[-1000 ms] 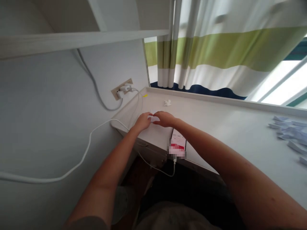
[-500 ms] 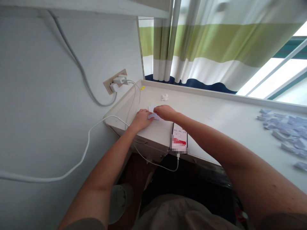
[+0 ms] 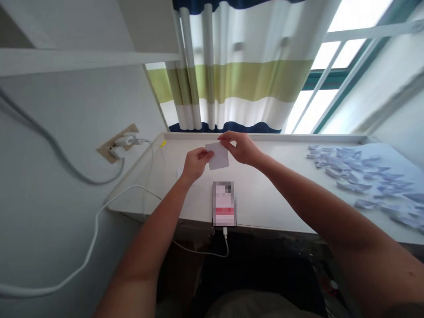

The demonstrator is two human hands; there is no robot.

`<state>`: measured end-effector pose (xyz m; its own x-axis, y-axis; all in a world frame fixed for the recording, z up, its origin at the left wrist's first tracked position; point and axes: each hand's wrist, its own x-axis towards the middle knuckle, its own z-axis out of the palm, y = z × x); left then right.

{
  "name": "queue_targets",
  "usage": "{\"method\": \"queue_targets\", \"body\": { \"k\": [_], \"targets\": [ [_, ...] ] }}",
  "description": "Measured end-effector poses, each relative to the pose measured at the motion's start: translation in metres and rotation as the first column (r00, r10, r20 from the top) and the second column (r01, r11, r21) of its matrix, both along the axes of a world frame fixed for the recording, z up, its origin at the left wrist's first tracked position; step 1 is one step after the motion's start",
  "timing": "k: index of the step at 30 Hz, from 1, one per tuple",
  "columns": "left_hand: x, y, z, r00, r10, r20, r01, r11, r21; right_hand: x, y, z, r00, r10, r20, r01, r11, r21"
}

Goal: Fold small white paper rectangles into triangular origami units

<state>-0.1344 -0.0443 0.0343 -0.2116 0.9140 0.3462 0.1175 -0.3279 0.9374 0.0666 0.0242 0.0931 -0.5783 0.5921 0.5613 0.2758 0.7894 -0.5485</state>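
My left hand (image 3: 196,164) pinches the small paper sheet (image 3: 219,157) at its left edge; my right hand (image 3: 244,148) grips its upper edge. Sheet is over the tabletop (image 3: 271,198), beyond the phone (image 3: 224,203); folded paper pieces (image 3: 353,187) lie well to the right.

Paper square (image 3: 218,158) is showing plain, pale lavender-white. Folded paper pieces (image 3: 354,187) are showing a similar bluish white, with greyer shadows. Desk (image 3: 274,198) is presenting plain white. Phone (image 3: 224,212) is displaying pale pink with one red band (its finer pattern is being lost to pixelation). Curtain (image 3: 251,81) is carrying broad horizontal bands: navy, white, olive green. Outlet plate (image 3: 104,152) is showing tan; plugs (image 3: 125,140), white; thick cable (image 3: 54,143), grey; small tab (image 3: 163,144), yellow; window frame (image 3: 323,80), teal.
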Motion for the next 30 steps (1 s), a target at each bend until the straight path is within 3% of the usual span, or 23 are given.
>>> {"method": "queue_targets", "body": {
  "k": [3,6,8,11,20,23,27,30],
  "targets": [
    [0.047,0.027,0.001,0.992,-0.091,0.09,0.094,0.995,-0.034,0.055,0.006,-0.011,0.981,-0.122,-0.152,0.082,0.965,-0.248],
    [0.086,0.046,-0.002,0.978,-0.176,0.112,0.184,0.981,-0.062,0.1,0.008,-0.034,0.973,-0.132,-0.19,0.019,0.863,-0.504],
    [0.103,0.054,-0.006,0.961,-0.26,0.098,0.27,0.957,-0.109,0.121,0.008,-0.049,0.948,-0.173,-0.266,-0.019,0.806,-0.591],
    [0.115,0.06,-0.012,0.931,-0.359,0.063,0.365,0.915,-0.173,0.137,0.009,-0.063,0.901,-0.214,-0.378,-0.095,0.753,-0.652],
    [0.109,0.05,-0.024,0.886,-0.438,0.153,0.462,0.865,-0.196,0.138,0.014,-0.091,0.833,-0.119,-0.541,-0.374,0.598,-0.709],
    [0.111,0.048,-0.026,0.892,-0.439,0.105,0.451,0.874,-0.182,0.139,0.012,-0.099,0.837,-0.12,-0.534,-0.375,0.585,-0.719],
    [0.114,0.045,-0.029,0.893,-0.449,-0.04,0.44,0.888,-0.135,0.142,0.011,-0.101,0.874,-0.126,-0.47,-0.289,0.643,-0.709],
    [0.116,0.039,-0.03,0.875,-0.454,-0.168,0.439,0.89,-0.122,0.143,0.009,-0.099,0.916,-0.054,-0.397,-0.26,0.675,-0.691]
  ]
}}
